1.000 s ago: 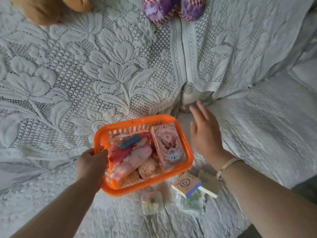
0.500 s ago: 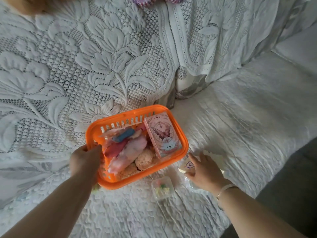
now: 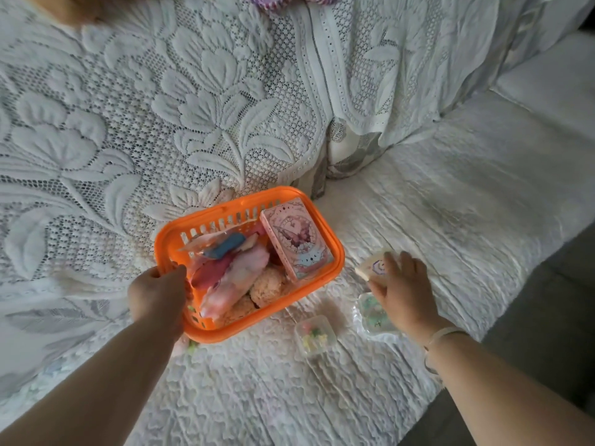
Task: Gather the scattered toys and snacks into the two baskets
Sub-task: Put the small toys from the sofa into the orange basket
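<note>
An orange basket (image 3: 335,243) sits on the white sofa seat, holding a pink card box (image 3: 297,241), pink and blue packets (image 3: 231,268) and round cookies (image 3: 267,284). My left hand (image 3: 159,291) grips the basket's near left rim. To the right of the basket, my right hand (image 3: 402,288) closes on a small cream box with a purple emblem (image 3: 375,265). A clear packet with green bits (image 3: 370,313) lies under that hand. A small clear box of pastel pieces (image 3: 315,336) rests on the seat in front of the basket.
The white lace cover (image 3: 193,107) drapes the sofa back behind the basket. A purple checked toy (image 3: 273,0) and a tan plush (image 3: 74,8) show at the top edge. The seat's front edge drops to a dark floor (image 3: 547,317) on the right.
My right hand came down from above the basket's right side to the cream box and closed on it. The left hand stayed on the basket rim; the view shifted.
</note>
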Motion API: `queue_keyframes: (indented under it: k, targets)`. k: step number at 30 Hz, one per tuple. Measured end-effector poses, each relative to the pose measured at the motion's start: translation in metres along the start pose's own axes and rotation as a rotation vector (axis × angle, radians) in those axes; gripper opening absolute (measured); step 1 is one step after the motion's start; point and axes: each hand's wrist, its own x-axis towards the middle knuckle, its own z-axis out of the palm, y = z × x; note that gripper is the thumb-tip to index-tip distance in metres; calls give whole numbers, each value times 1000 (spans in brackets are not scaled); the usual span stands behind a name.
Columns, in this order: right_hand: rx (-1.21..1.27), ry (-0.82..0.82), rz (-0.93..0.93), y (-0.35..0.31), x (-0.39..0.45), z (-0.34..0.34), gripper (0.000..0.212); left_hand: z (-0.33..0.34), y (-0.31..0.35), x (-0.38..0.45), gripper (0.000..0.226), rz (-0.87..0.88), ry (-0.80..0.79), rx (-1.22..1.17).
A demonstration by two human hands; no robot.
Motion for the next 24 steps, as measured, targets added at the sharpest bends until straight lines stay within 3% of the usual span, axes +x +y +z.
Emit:
queue_keyframes:
  k: [4, 6, 9, 14, 17, 24]
  targets:
    - [367, 245, 113, -24, 12, -41, 70, 0, -1, -4, 14, -16, 21, 4]
    - [505, 289, 18, -53, 13, -63, 68, 2, -2, -6, 14, -25, 26, 3]
    - [572, 237, -277, -106, 0, -87, 61, 4, -3, -12, 16, -25, 30, 22]
    - [286, 6, -620, -176, -31, -81, 56, 4, 1, -22, 19, 1, 39, 54]
    - [274, -217, -702, -185, -23, -77, 57, 2, 1, -23, 18, 3, 18, 66]
    - [177, -538, -837, -188, 5, -84, 67, 2, -4, -24, 19, 5, -38, 82]
